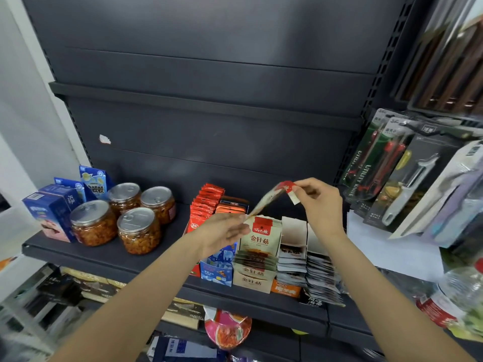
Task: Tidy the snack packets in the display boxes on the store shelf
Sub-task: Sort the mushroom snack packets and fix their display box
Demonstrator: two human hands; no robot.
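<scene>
Dark metal store shelf point(146, 259) with slotted uprights and a plain back panel; stock as seen:

Item 1: snack packet point(271, 198), held in the air above the display boxes. Long axis runs diagonally, red-topped end up and to my right, pale end down and to my left. Face partly blurred.

Item 2: my left hand point(224, 232), fingers pinching the packet's lower end.

Item 3: my right hand point(317, 198), thumb and fingertips pinching the red upper end, where a small white tab hangs down.

Item 4: beige display box point(254, 278), directly under the packet, with matching packets stacked in front of an upright one.

Item 5: neighbouring display boxes: red packets point(207, 201) standing in a row behind; blue box point(217, 273) to the left; grey packets point(320, 276) fanned out to the right.

Item 6: four clear jars point(120, 215) with metal pull-tab lids, further left on the same shelf, beside blue cartons point(53, 210).

Item 7: carded utility knives and a peeler point(405, 178), hanging to the right
</scene>
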